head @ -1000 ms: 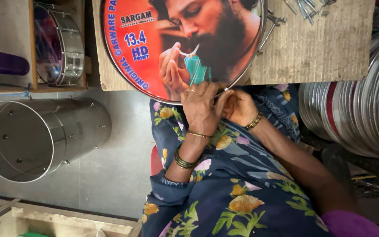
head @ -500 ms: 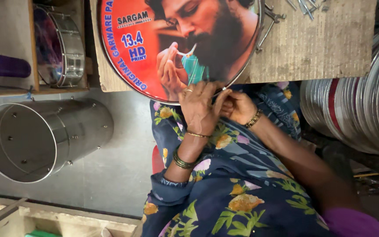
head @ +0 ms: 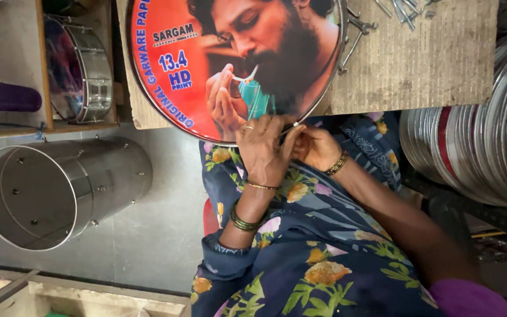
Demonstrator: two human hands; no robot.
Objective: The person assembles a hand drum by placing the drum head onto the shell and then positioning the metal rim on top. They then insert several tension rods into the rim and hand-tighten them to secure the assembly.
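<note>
At your nine o'clock lies a bare steel drum shell (head: 60, 191) on its side, open end showing. A finished drum (head: 80, 69) sits shelved at ten o'clock. Stacked metal rings (head: 482, 149) stand at three o'clock; loose bolts (head: 403, 9) at one o'clock.

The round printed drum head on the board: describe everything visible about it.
The drum head is a large disc with a glossy printed picture on a red-orange ground, ringed by a thin metal hoop. It lies flat on a rough wooden board, its top cut off by the frame. Both hands, left hand and right hand, press at its near rim.
</note>
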